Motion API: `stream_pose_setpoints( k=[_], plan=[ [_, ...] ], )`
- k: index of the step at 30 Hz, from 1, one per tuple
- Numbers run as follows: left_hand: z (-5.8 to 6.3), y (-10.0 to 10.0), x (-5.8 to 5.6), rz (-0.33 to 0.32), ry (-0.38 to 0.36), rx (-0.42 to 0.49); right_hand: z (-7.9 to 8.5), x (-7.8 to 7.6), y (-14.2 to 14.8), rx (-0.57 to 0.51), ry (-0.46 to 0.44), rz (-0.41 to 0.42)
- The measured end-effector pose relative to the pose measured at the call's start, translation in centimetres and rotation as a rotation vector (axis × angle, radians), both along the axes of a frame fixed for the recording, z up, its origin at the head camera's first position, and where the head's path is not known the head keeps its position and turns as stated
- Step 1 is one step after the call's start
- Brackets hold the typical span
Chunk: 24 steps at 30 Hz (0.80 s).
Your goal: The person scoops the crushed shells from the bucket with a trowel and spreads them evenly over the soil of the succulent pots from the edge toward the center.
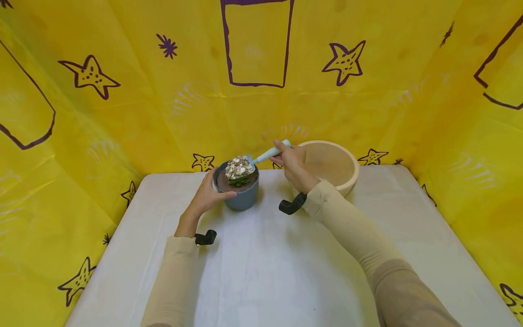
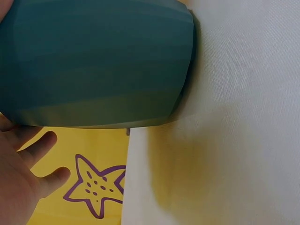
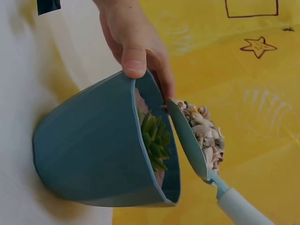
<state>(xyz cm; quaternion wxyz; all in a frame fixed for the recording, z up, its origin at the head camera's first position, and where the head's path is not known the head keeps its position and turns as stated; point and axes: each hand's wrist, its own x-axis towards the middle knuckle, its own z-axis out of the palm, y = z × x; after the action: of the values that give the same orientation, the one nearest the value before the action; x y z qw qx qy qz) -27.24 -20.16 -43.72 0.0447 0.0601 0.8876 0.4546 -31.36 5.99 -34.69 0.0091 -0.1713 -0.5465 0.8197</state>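
Observation:
A blue-grey flower pot [image 1: 241, 200] stands upright on the table, with a small green succulent [image 3: 153, 140] growing in soil inside. My left hand [image 1: 205, 193] grips the pot at its rim from the left, thumb on the near side. In the left wrist view, some fingers are spread beside the pot wall [image 2: 93, 61]. My right hand [image 1: 295, 164] holds a small trowel [image 1: 267, 154] by its pale blue handle. Heaped on the trowel's blade is a load of small shells [image 3: 204, 133]. The blade hovers over the pot's opening, above the succulent, and partly hides the plant in the head view.
Right of the pot, partly behind my right wrist, stands a wide cream bowl [image 1: 354, 170]. A white cloth [image 1: 261, 272] covers the table. Yellow sheeting [image 1: 261, 109] with purple starfish drawings rises behind and along both sides.

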Motion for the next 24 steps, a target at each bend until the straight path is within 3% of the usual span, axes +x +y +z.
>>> stream_pose_setpoints(
  k=[24],
  plan=[
    [0.38,0.24,0.08,0.017,-0.027,-0.006,0.18,0.22,-0.17,0.079,0.017,0.009]
  ],
)
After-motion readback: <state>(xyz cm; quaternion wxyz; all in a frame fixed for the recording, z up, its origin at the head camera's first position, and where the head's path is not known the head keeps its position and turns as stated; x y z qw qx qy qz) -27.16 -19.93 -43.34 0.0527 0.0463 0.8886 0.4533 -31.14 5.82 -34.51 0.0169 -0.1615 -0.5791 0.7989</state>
